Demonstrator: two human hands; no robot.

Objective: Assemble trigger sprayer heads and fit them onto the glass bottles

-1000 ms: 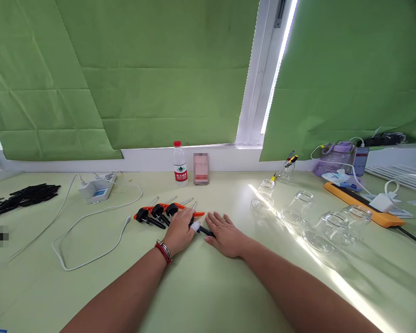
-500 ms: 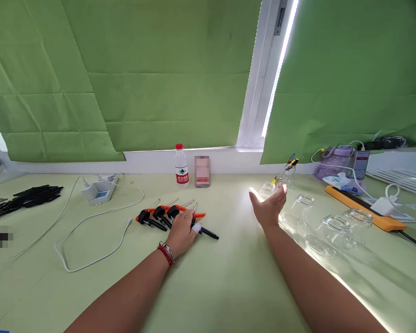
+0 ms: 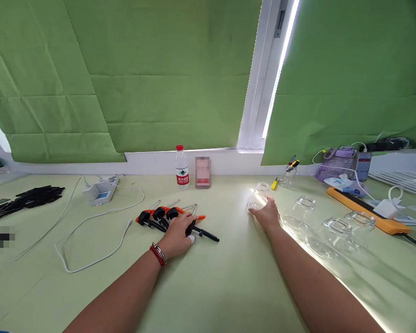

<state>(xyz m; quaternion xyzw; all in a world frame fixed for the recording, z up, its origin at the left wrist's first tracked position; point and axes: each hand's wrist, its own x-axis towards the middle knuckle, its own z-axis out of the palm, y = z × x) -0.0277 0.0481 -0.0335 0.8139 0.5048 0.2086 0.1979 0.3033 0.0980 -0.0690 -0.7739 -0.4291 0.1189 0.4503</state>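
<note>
My left hand [image 3: 178,233] is closed around a black-headed piece [image 3: 191,227] with a thin metal rod, its thumb tip wrapped in white. Beside it lie similar black pieces [image 3: 158,214] with thin metal rods, over a flat orange item [image 3: 201,217]. Near these is a black pen-like stick [image 3: 208,234]. My right hand [image 3: 266,215] is closed on the lower part of a clear glass jar [image 3: 260,193] standing on the table; its far fingers are partly hidden. More clear glass jars [image 3: 304,208] stand to the right of that hand.
A water bottle [image 3: 182,169] and a pink-screened phone [image 3: 203,172] stand at the back. A white cable [image 3: 100,215] loops at left beside a power strip [image 3: 102,192]. A jar of screwdrivers [image 3: 289,175], a yellow-handled tool [image 3: 274,184] and an orange power strip [image 3: 367,208] are at right.
My right hand has come down and left onto the glass jar and closed on it. My left hand has drawn slightly back toward me, with its fingers now around a black piece.
</note>
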